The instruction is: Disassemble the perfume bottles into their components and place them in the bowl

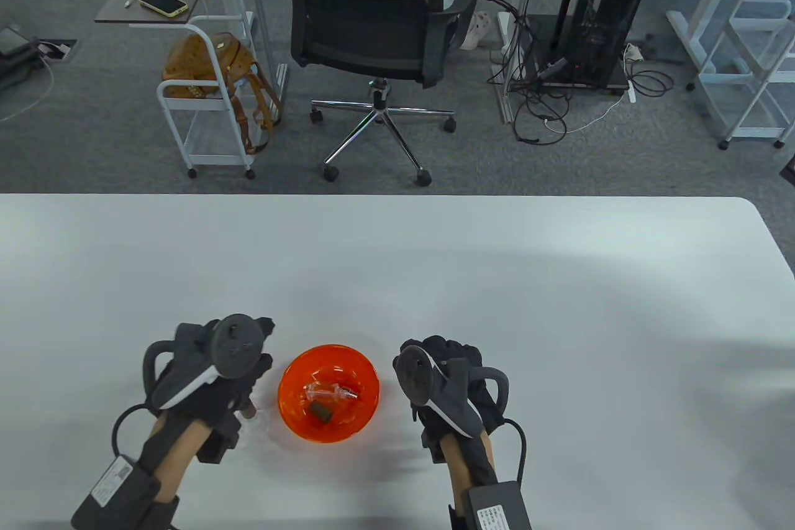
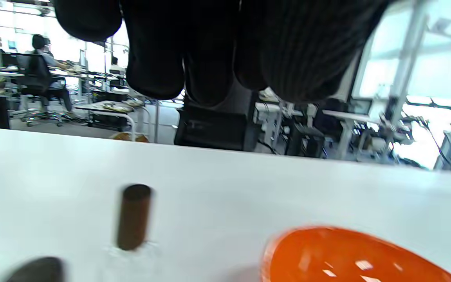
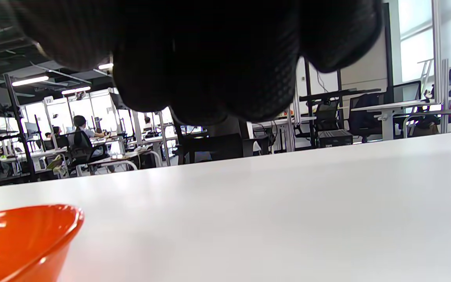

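Observation:
An orange bowl sits on the white table between my hands, and it shows as well in the wrist views. In it lie a clear spray pump and a brown cap. A clear perfume bottle with a brown cap stands left of the bowl, the cap peeking out under my left hand. My left hand hovers over it, its fingers loosely curled and apart from the bottle. My right hand rests right of the bowl, fingers curled, holding nothing.
The table's far edge lies well beyond the bowl. Behind it stand an office chair, a white cart with a brown bag and a computer tower.

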